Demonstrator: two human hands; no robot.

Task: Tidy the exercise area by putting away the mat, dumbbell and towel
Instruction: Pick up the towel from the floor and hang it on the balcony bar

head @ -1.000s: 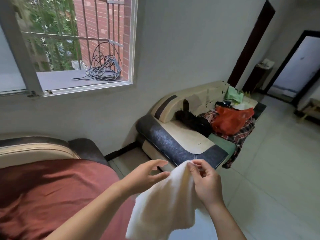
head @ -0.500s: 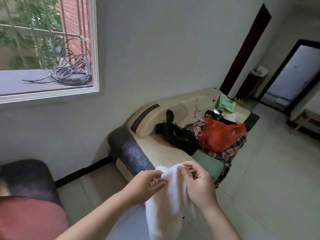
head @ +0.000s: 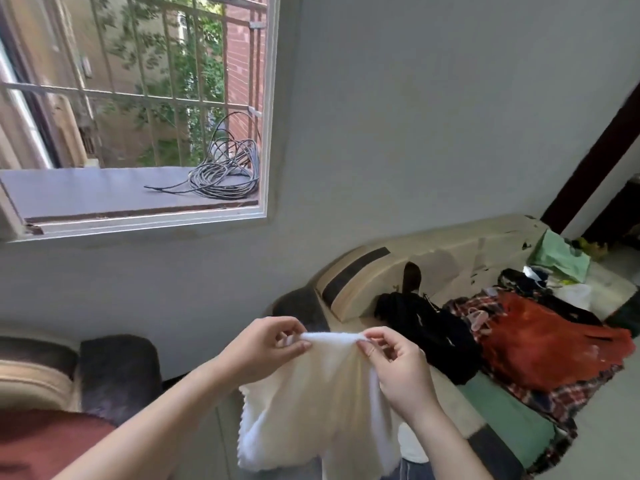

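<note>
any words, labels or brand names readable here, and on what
None can be read.
The black bag on the sofa has small pale marks, too blurred to tell if they are lettering.
The towel, pinched by the left hand and the right hand, shows no label.
The green bag shows no print.

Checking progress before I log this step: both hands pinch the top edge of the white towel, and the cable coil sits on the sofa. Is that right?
Not quite. In the head view the cable coil lies on the window ledge, not on the sofa. The rest holds: left hand and right hand pinch the top edge of the white towel.
</note>
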